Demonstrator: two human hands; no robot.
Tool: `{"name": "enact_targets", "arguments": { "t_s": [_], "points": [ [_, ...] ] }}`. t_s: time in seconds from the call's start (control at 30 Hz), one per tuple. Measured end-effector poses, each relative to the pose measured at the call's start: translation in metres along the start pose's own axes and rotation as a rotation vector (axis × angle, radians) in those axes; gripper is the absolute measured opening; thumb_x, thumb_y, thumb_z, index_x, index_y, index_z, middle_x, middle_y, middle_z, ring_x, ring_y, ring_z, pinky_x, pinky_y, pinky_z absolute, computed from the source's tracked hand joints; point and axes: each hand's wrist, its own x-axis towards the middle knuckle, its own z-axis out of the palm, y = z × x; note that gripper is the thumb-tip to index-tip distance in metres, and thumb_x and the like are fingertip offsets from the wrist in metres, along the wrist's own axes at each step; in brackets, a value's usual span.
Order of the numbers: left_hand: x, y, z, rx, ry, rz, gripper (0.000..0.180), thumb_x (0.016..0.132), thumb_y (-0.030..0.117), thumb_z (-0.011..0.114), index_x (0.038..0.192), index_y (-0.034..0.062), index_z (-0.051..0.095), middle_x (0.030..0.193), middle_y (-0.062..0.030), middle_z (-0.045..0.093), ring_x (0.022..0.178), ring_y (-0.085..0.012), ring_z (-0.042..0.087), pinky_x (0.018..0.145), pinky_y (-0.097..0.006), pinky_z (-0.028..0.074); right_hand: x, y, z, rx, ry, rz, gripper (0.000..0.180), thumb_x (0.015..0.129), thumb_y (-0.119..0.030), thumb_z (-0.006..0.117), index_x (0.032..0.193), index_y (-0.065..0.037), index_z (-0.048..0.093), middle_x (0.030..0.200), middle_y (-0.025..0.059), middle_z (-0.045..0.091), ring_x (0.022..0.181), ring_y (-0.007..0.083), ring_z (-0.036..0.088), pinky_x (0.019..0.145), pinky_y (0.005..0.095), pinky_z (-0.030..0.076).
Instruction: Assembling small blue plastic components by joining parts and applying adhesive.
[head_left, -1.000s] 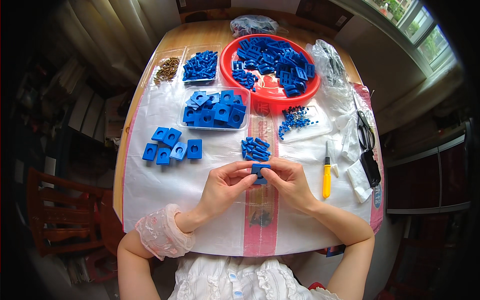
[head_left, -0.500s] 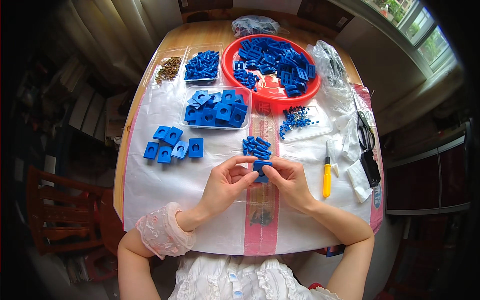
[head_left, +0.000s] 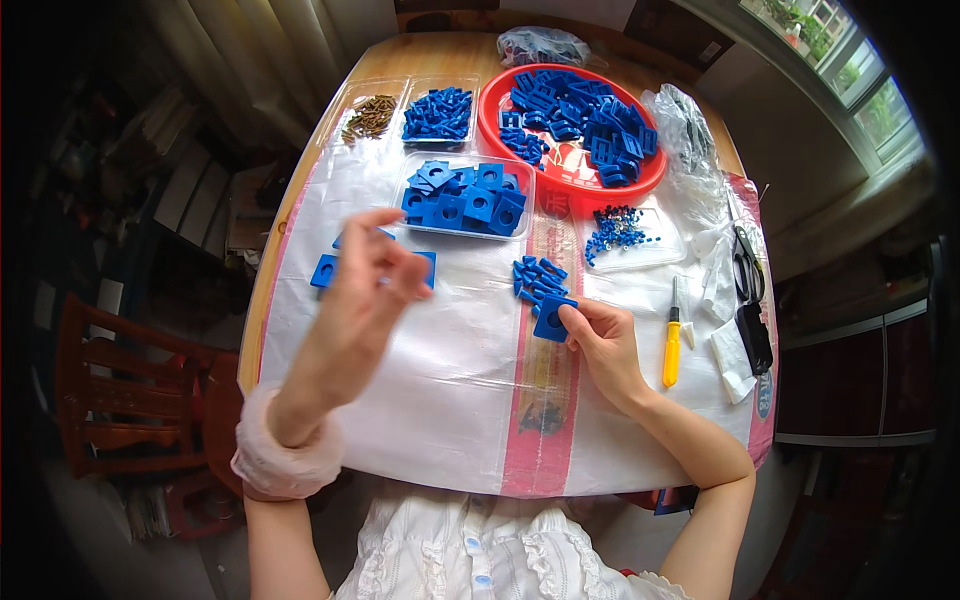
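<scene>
The left hand (head_left: pixel 365 290) has lifted off the work since half a second ago, when both hands pinched one part together near the table's middle. Now it hangs raised and blurred above the square blue plates (head_left: pixel 325 270) lying loose on the white plastic sheet (head_left: pixel 440 400), fingers curled loosely together; whether they pinch anything I cannot tell. Behind it, at the far left, sits a heap of brass screws (head_left: pixel 368 117), then a clear tray of small blue pieces (head_left: pixel 437 113), and nearer, a clear tray of square blue blocks (head_left: pixel 465 197).

Moving right: a small pile of blue clips (head_left: pixel 536 277) lies on the sheet's red stripe, and just below it the right hand (head_left: pixel 600 345) now holds the square blue block (head_left: pixel 551 318) alone, thumb and fingertips closed on its edges, low over the sheet. Beyond it stands the red round tray (head_left: pixel 570 178) heaped with blue parts. Further right, a yellow-handled craft knife (head_left: pixel 672 340) lies beside the hand, then black scissors (head_left: pixel 745 265) and crumpled clear bags (head_left: pixel 685 130).

The sheet covers a wooden table (head_left: pixel 440 50); a red wooden chair (head_left: pixel 120 400) stands at the left, a window (head_left: pixel 840 50) at the far right.
</scene>
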Motion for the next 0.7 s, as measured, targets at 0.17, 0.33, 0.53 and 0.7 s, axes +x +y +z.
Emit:
{"name": "enact_targets", "arguments": {
  "t_s": [0.17, 0.33, 0.53, 0.7],
  "points": [
    [-0.062, 0.039, -0.155, 0.277, 0.579, 0.102, 0.049, 0.102, 0.042, 0.046, 0.134, 0.0048, 0.046, 0.095, -0.0055, 0.061, 0.090, -0.0119, 0.061, 0.088, -0.028, 0.049, 0.000, 0.002, 0.000, 0.020, -0.022, 0.007, 0.019, 0.095, -0.018, 0.063, 0.097, -0.001, 0.072, 0.076, -0.0047, 0.060, 0.066, 0.0013, 0.047, 0.058, 0.0187, 0.037],
    [-0.177, -0.120, -0.340, 0.318, 0.980, -0.357, 0.030, 0.098, 0.036, 0.057, 0.116, 0.0126, 0.061, 0.086, -0.0004, 0.062, 0.077, -0.0074, 0.060, 0.071, -0.022, 0.048, -0.004, 0.001, -0.001, 0.014, 0.047, 0.006, 0.019, 0.095, -0.016, 0.063, 0.095, 0.001, 0.071, 0.071, -0.0038, 0.059, 0.062, 0.0021, 0.048, 0.056, 0.0198, 0.037],
    [-0.345, -0.339, -0.381, 0.417, 1.025, -1.055, 0.024, 0.092, 0.031, 0.065, 0.100, 0.0090, 0.060, 0.073, -0.0033, 0.060, 0.056, -0.0121, 0.058, 0.046, -0.028, 0.048, -0.001, 0.003, 0.000, 0.018, 0.043, 0.008, 0.020, 0.095, -0.017, 0.064, 0.097, 0.001, 0.072, 0.072, -0.0036, 0.059, 0.063, 0.0019, 0.049, 0.056, 0.0194, 0.037],
    [-0.365, -0.422, -0.325, 0.534, 0.857, -1.329, 0.064, 0.088, 0.043, 0.065, 0.127, -0.0053, 0.048, 0.118, -0.0231, 0.059, 0.103, -0.0339, 0.062, 0.075, -0.047, 0.055, 0.000, 0.004, 0.002, 0.024, 0.032, 0.012, 0.021, 0.095, -0.018, 0.064, 0.099, 0.001, 0.072, 0.074, -0.0031, 0.061, 0.063, 0.0019, 0.049, 0.057, 0.0192, 0.038]
  ]
}}
